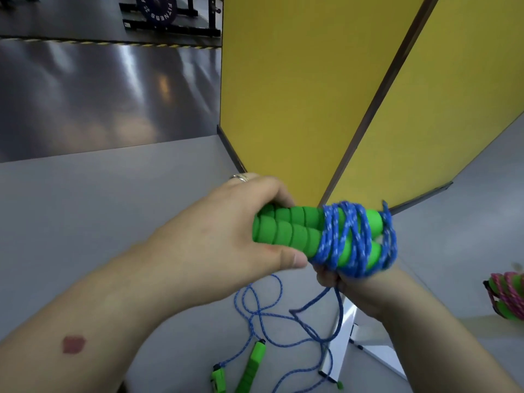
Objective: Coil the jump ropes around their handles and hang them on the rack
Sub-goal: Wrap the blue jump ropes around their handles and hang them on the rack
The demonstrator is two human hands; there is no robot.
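Note:
Two green foam handles (286, 229) lie side by side, and my left hand (226, 236) grips their left end. Blue rope (357, 239) with white flecks is coiled several times round their right half. Under the coils, my right hand (337, 277) pinches the rope's loose strand, which hangs down toward the floor. A second blue jump rope (272, 316) lies loose on the floor below, its two green handles (252, 364) near the bottom edge. No rack is in view.
Yellow partition panels (306, 95) on white metal feet (337, 347) stand straight ahead. A coiled pink rope on green handles (507, 296) lies at the right edge. A weight plate rack (167, 15) stands far back on the shiny grey floor.

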